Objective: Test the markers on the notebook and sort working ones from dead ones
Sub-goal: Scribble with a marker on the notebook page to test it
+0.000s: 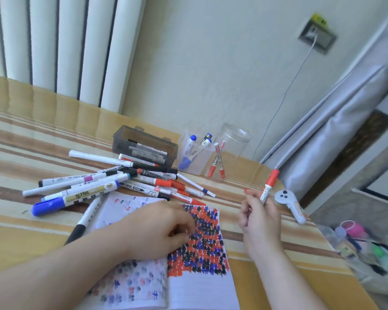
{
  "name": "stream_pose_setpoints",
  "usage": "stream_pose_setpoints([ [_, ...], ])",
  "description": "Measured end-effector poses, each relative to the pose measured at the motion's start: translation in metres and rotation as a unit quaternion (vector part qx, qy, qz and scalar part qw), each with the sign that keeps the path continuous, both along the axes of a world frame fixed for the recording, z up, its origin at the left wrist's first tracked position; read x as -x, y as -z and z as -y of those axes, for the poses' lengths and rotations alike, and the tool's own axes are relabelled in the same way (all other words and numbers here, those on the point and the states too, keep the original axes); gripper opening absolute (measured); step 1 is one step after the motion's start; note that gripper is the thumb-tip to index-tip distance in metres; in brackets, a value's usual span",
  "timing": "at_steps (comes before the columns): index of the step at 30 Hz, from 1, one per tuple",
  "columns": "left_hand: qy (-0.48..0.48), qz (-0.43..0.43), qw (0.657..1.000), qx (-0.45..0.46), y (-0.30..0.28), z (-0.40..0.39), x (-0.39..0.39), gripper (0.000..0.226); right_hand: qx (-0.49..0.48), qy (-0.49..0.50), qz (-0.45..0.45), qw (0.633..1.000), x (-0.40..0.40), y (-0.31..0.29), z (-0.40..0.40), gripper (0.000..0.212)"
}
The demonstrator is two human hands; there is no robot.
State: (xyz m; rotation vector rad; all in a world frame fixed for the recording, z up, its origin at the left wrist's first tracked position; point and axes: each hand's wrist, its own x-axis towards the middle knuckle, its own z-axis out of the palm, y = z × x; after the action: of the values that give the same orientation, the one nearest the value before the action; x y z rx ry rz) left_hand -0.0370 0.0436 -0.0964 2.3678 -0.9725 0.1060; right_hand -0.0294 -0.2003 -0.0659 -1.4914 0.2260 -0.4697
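Lowest in the frame lies the open notebook point(197, 260), its right page thick with red, blue and black test marks and its left page showing fainter ones. On it rests the left hand point(157, 229), palm down across the spine, fingers loosely curled and grasping nothing. To the right of centre the right hand point(259, 217) is raised off the desk point(20, 233), its fingers pinching a red marker point(269, 185) low on the barrel, so that the red-capped end points up toward the upper right.

Left of centre, just above the notebook, a loose heap of markers point(112, 182) is spread on the striped desk, with blue, black and red caps mixed together; one black-capped marker lies beside the notebook's left edge.

Behind the heap stand three containers in a row. A smoky grey box point(143, 146) holds a few markers lying flat. Just right of it a clear square cup point(194, 154) holds blue-capped markers standing tilted. Next to that, a clear round jar point(231, 148) holds two red markers leaning inside.

Near the right hand, at the desk's right edge, lies a white controller point(288, 203). At the lower right of the frame a clear bag point(367, 249) holds colourful small items, too blurred to tell apart.
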Motion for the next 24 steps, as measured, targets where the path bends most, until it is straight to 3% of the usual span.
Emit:
stream_pose_setpoints([
  [4,0.006,-0.016,1.0,-0.005,0.001,0.002,-0.003,0.019,0.061,0.029,0.017,0.998,-0.069,-0.077,0.003,0.025],
  [9,0.011,-0.028,1.0,-0.001,0.0,0.0,-0.002,0.022,0.269,0.003,-0.092,0.959,-0.127,-0.119,0.015,0.041],
  [12,0.01,-0.033,0.999,0.003,-0.001,-0.001,-0.002,0.022,0.316,0.014,-0.107,0.943,-0.136,-0.119,0.025,0.053],
  [16,0.013,-0.029,0.999,0.006,0.0,0.0,-0.002,0.021,0.308,0.04,-0.08,0.947,-0.139,-0.104,0.04,0.048],
  [19,0.014,-0.029,0.999,0.004,0.001,0.0,-0.003,0.021,0.319,0.067,-0.118,0.938,-0.141,-0.072,0.063,0.042],
  [24,0.015,-0.032,0.999,0.002,0.004,0.002,-0.007,0.02,0.425,0.08,-0.212,0.877,-0.145,-0.014,0.105,0.051],
])
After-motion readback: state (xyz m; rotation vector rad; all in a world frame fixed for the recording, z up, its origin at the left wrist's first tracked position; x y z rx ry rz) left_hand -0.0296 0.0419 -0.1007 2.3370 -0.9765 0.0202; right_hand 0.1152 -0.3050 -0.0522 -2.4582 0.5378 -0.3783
